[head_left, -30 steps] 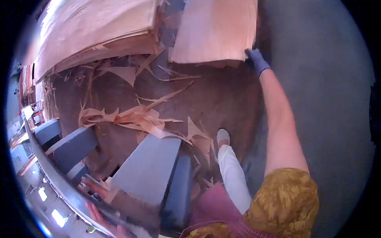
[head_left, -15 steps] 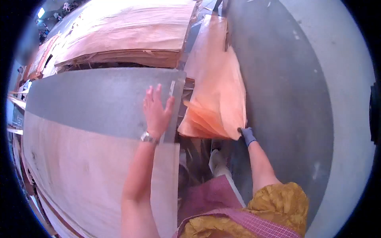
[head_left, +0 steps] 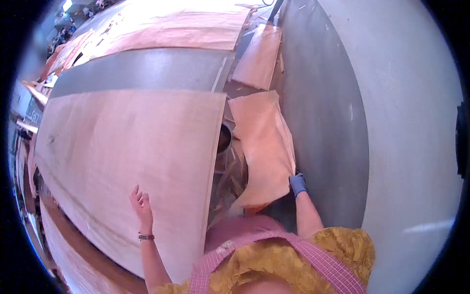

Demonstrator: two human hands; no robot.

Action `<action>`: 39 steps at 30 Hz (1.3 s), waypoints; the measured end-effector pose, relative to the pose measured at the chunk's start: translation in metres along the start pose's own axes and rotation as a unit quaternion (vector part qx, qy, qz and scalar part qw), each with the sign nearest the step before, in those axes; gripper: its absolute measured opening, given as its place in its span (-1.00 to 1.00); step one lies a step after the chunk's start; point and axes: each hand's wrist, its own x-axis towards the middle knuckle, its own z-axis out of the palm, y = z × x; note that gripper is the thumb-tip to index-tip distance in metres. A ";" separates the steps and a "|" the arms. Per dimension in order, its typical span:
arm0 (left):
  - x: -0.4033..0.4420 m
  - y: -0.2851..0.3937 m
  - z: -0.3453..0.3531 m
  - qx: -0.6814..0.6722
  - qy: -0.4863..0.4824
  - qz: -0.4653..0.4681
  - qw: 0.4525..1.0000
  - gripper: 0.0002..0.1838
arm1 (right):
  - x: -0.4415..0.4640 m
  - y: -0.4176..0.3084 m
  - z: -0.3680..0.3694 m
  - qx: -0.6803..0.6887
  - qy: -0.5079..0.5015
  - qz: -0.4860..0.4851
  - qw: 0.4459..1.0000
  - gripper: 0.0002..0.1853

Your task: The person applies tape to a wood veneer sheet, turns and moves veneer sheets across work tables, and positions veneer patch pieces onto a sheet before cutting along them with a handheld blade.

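My right hand [head_left: 297, 184], in a grey-blue glove, grips the right edge of a wood veneer sheet [head_left: 267, 142]. That veneer hangs in a curve beside my body, its lower end bent near my apron; more than one layer may be in it. My left hand [head_left: 142, 207], bare with a watch at the wrist, is held over a large pale wood sheet [head_left: 132, 137]. Its fingers are loosely bent and apart, with nothing in them. Under the large sheet, a grey board [head_left: 147, 68] shows along the far side.
More veneer [head_left: 259, 59] lies on the floor ahead, right of the stack. A broad veneer stack [head_left: 181, 24] stands beyond the grey board. Between stack and held veneer are a dark round container [head_left: 224, 138] and wood scraps [head_left: 235, 169]. Grey floor [head_left: 328, 122] stretches along the right.
My right hand has drawn the veneer toward my body, apart from the veneer lying ahead. My left hand has moved back and left from over the grey board. The view has shifted forward.
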 end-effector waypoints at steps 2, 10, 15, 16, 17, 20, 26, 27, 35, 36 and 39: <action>-0.068 -0.008 -0.057 0.034 0.031 -0.015 0.999 -0.52 | -0.026 0.037 0.028 0.023 0.071 0.001 0.997 -0.57; -0.289 -0.014 -0.216 0.109 0.073 -0.080 0.988 -0.56 | -0.178 0.069 -0.010 -0.284 -0.080 -0.203 0.934 -0.59; -0.333 -0.023 -0.245 0.073 0.062 -0.055 0.994 -0.58 | -0.233 0.076 -0.039 -0.113 0.034 -0.118 0.986 -0.62; -0.326 0.000 -0.249 -0.024 0.037 -0.148 0.988 -0.59 | -0.251 0.070 -0.047 -0.151 0.041 -0.145 0.977 -0.64; -0.322 -0.012 -0.246 -0.012 0.025 -0.117 0.993 -0.59 | -0.266 0.068 -0.056 -0.191 0.049 -0.171 0.965 -0.66; -0.299 -0.043 -0.229 0.005 -0.042 -0.029 0.999 -0.58 | -0.317 0.058 -0.084 -0.257 0.132 -0.237 0.928 -0.75; -0.242 -0.030 -0.097 -0.075 -0.314 0.229 0.919 -0.32 | -0.442 0.033 -0.152 -0.352 0.175 -0.301 0.869 -0.81; -0.241 -0.009 -0.077 -0.095 -0.360 0.274 0.887 -0.19 | -0.476 0.027 -0.165 -0.359 0.175 -0.294 0.868 -0.81; -0.203 0.164 0.102 -0.044 -0.466 0.524 0.711 0.22 | -0.578 -0.078 -0.237 -0.532 0.268 -0.326 0.734 -0.89; -0.211 0.168 0.110 -0.048 -0.536 0.494 0.683 0.17 | -0.580 -0.078 -0.235 -0.542 0.284 -0.333 0.717 -0.88; -0.244 0.145 0.123 -0.086 -0.636 0.351 0.681 -0.19 | -0.594 -0.075 -0.220 -0.549 0.194 -0.229 0.780 -0.78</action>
